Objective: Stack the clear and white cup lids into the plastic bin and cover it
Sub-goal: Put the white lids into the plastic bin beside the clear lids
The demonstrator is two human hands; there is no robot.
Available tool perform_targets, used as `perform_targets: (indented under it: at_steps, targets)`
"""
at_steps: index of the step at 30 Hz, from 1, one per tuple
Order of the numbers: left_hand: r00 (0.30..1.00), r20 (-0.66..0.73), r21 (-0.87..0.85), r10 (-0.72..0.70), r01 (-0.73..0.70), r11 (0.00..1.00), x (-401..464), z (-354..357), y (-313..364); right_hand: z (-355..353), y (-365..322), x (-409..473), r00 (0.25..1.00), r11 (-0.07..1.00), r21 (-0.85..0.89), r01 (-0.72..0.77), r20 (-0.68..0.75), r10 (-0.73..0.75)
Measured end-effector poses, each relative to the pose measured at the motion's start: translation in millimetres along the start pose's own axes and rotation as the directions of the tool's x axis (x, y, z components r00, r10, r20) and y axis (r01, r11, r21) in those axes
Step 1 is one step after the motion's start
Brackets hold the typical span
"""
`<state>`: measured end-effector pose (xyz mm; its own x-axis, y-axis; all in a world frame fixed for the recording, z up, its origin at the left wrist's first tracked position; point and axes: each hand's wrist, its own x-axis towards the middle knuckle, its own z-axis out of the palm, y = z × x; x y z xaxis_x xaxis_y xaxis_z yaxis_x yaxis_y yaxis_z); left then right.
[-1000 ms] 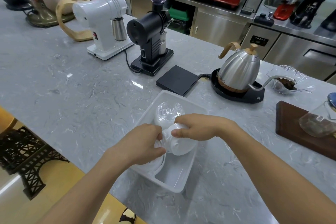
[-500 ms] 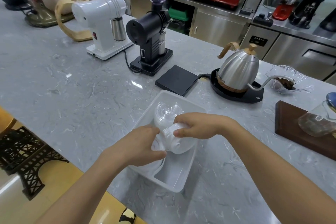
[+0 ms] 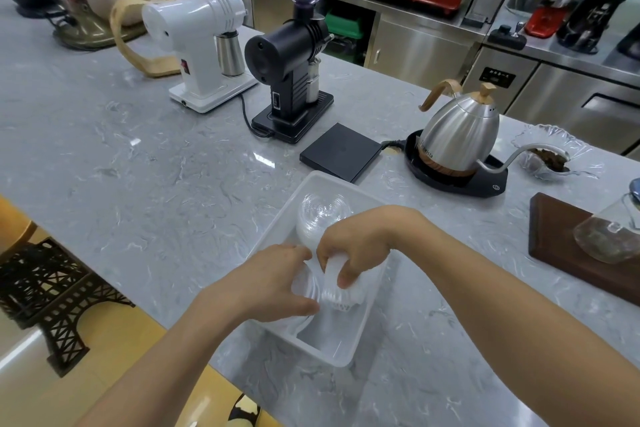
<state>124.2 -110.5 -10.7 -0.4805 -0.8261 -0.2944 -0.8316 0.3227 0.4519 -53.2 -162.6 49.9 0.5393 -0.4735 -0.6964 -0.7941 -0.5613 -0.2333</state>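
Lower centre of frame: left hand curled round a sleeve of thin clear lids; right hand just beyond it, fingers pinching a ribbed white lid stack. Both stacks lie on their sides, touching, long axis roughly across the plastic bin, hands equally near. Bin translucent, rectangular, on the grey marbled desk. Farther in, a stack of domed clear lids. No cover visible.
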Motion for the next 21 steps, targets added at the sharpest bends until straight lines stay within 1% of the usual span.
perform_targets:
  at_steps: [3,6,9,12,16,21]
  targets:
    - [1.0,-0.006,-0.004,0.016,-0.016,1.0,0.0,-1.1,1.7,0.4,-4.6,0.8,0.999,1.0,0.015,-0.002,-0.048,0.003]
    - [1.0,-0.011,-0.002,-0.001,0.001,1.0,-1.7,-2.5,3.4,6.7,-6.1,0.8,0.987,0.998,0.065,0.0,-0.16,0.011]
    - [0.999,-0.018,0.023,-0.034,0.034,0.999,-2.7,-2.7,3.2,15.2,-7.1,-0.7,0.965,0.994,0.105,-0.023,-0.258,0.05]
    - [0.999,-0.028,0.034,-0.043,0.044,0.998,-2.8,-2.3,3.3,21.8,-9.5,-0.1,0.958,0.997,0.075,-0.016,-0.285,0.037]
    - [0.999,-0.012,0.051,-0.043,0.044,0.998,-2.1,-1.9,3.4,26.2,-12.4,-1.1,0.95,0.999,-0.036,0.0,-0.311,-0.011]
    - [0.998,-0.006,0.04,-0.058,0.058,0.998,-2.0,-1.3,3.5,32.3,-10.3,-4.8,0.926,0.998,0.059,-0.005,-0.377,0.026]
